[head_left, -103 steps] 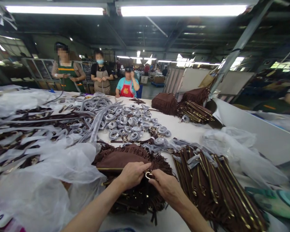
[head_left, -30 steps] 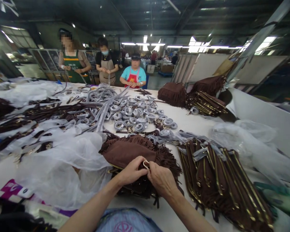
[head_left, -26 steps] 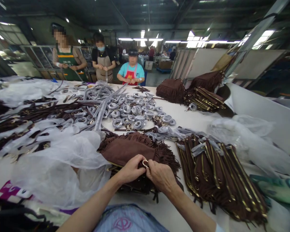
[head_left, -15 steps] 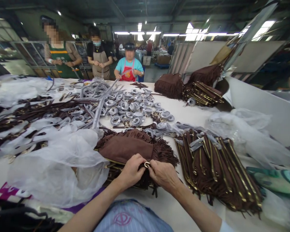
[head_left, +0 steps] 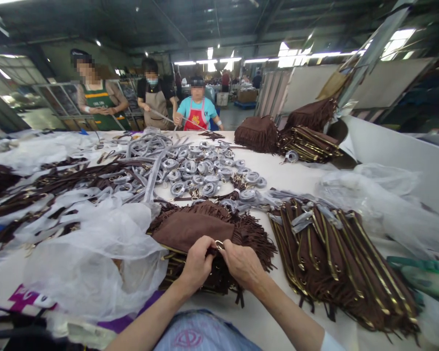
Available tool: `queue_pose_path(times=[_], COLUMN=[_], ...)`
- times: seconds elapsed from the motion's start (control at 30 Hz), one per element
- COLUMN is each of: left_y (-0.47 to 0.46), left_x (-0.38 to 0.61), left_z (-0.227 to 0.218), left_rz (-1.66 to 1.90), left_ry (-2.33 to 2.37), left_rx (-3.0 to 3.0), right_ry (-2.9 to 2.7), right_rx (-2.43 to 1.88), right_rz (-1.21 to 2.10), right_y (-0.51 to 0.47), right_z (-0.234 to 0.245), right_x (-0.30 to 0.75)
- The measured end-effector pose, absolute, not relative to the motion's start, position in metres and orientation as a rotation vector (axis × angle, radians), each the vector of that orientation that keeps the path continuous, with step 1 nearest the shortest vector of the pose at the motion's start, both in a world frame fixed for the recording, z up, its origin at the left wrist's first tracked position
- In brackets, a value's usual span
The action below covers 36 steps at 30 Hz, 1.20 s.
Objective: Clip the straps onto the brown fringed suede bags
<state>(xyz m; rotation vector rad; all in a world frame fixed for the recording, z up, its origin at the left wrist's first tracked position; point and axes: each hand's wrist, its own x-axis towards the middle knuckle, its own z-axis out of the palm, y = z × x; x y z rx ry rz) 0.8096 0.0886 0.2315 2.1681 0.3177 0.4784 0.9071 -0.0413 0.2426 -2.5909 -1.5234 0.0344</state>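
Note:
A brown fringed bag (head_left: 193, 228) lies on a stack of similar bags with gold zippers, right in front of me. At its near edge, my left hand (head_left: 197, 263) is closed, pinching a dark brown part of the bag beside a gold metal ring (head_left: 219, 245). My right hand (head_left: 243, 263) pinches the right side of that ring between thumb and fingers. The fingertips of both hands almost meet, and they hide how the ring joins the bag. Long brown fringe (head_left: 256, 239) hangs off the right side.
Brown bags with gold zippers (head_left: 336, 258) lie in a row at right. Coiled straps in clear wrap (head_left: 190, 168) cover the middle. Crumpled plastic (head_left: 102, 258) lies at left. More fringed bags (head_left: 256, 134) sit at the back. Several people stand or sit across the table.
My view has shifted slightly. Both hands stay at the gold ring, with the fingers a little rearranged. Across the table, two people now hold a long strip between them.

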Motion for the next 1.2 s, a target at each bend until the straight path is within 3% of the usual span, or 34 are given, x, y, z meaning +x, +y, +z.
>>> queue_pose_path(times=[0.8, 1.03, 1.2], left_y=[0.112, 0.097, 0.104], left_x=[0.791, 0.785, 0.784], left_z=[0.215, 0.206, 0.227], left_rz=[0.53, 0.555, 0.502], left_ry=[0.181, 0.039, 0.21], left_rx=[2.171, 2.351, 2.15], right_ry=[-1.649, -1.375, -1.105], right_rx=[-2.423, -2.349, -2.266], right_rz=[0.206, 0.293, 0.32], right_y=[-0.03, -0.01, -0.03], right_z=[0.232, 0.236, 0.239], right_x=[0.899, 0.9, 0.927])
